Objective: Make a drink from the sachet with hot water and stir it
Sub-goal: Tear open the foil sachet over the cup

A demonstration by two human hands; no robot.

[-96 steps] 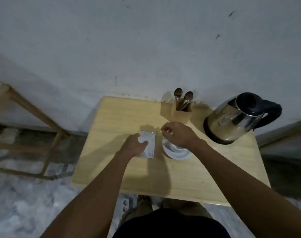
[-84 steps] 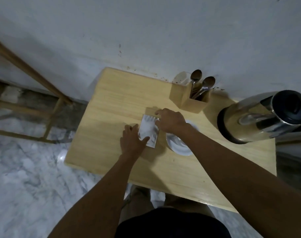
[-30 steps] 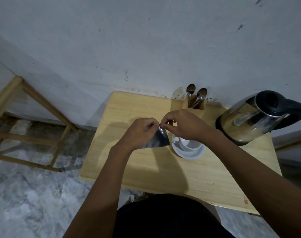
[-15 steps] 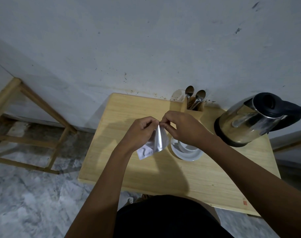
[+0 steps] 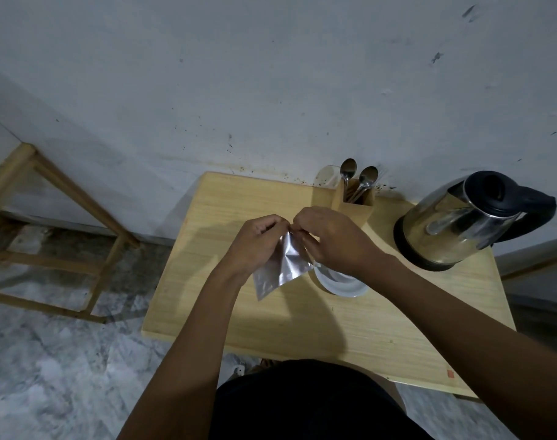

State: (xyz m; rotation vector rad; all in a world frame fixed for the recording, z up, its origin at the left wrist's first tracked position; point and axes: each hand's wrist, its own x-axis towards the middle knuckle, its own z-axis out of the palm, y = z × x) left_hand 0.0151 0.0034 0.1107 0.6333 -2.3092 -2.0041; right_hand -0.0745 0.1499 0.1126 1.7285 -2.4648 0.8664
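Observation:
A silver foil sachet [image 5: 282,265] hangs above the wooden table [image 5: 302,315], pinched at its top edge by both hands. My left hand [image 5: 255,241] grips the top left corner and my right hand [image 5: 331,238] grips the top just beside it. Under my right hand a white cup on a white saucer [image 5: 342,285] is partly hidden. A steel kettle [image 5: 461,222] with a black lid and handle stands at the right back of the table. Two metal spoons [image 5: 358,181] stick out of a wooden holder [image 5: 355,203] by the wall.
The table stands against a grey wall. A wooden frame [image 5: 48,236] stands on the marble floor to the left. A small clear container [image 5: 326,176] sits behind the holder. The table's near and left parts are bare wood.
The sachet was lifted off the table into both hands. Over the last second its lower end has swung and turned, while my fingers stay pinched together at its top.

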